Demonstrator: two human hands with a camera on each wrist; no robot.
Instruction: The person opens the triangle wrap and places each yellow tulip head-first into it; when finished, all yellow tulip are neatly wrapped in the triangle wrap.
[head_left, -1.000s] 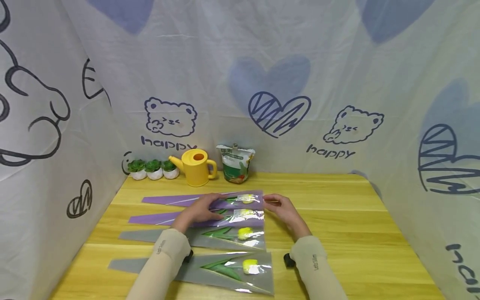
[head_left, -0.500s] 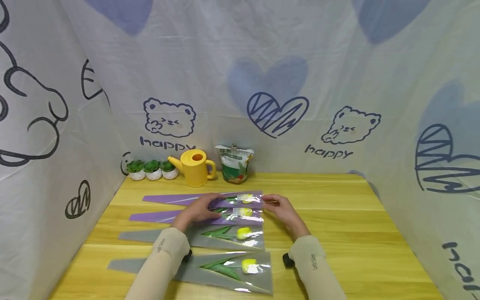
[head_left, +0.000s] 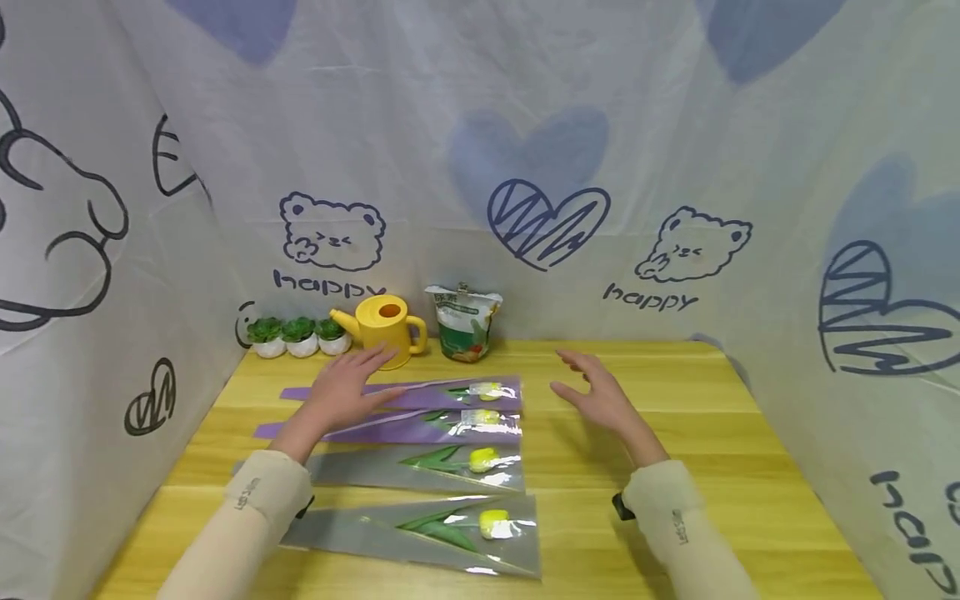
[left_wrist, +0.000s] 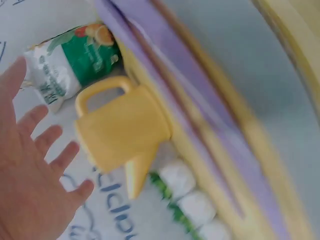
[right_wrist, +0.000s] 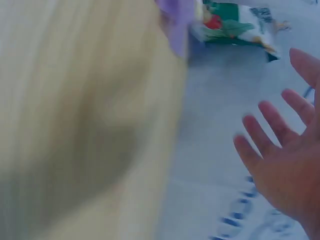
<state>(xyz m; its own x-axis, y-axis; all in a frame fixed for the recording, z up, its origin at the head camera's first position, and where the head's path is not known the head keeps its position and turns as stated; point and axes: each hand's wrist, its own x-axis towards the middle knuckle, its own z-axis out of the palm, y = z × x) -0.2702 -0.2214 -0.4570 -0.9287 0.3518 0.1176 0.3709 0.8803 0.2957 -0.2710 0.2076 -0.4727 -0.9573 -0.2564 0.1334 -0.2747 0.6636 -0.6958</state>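
In the head view my left hand [head_left: 343, 395] hovers with fingers spread over the left part of the upper purple flower sleeve [head_left: 431, 397], in front of the watering can [head_left: 385, 333]. My right hand [head_left: 598, 398] is held above the table, right of the sleeves, fingers apart and holding nothing. A second purple sleeve [head_left: 420, 428] lies just below the first. Nearer lie a grey sleeve [head_left: 360, 468] and another grey sleeve [head_left: 352, 527]. Each clear-fronted sleeve has a yellow tulip [head_left: 495, 524] inside, its head toward the right.
Along the back of the wooden table [head_left: 712, 467] stand three potted succulents [head_left: 300, 333], the yellow watering can and a green-and-white bag [head_left: 463, 327] closed with a clip. A printed white cloth [head_left: 420, 167] hangs behind and at both sides.
Both hands have come away from the upper purple sleeve. My left hand has moved left and up, my right hand right and up, with fingers spreading. The sleeves stay in place.
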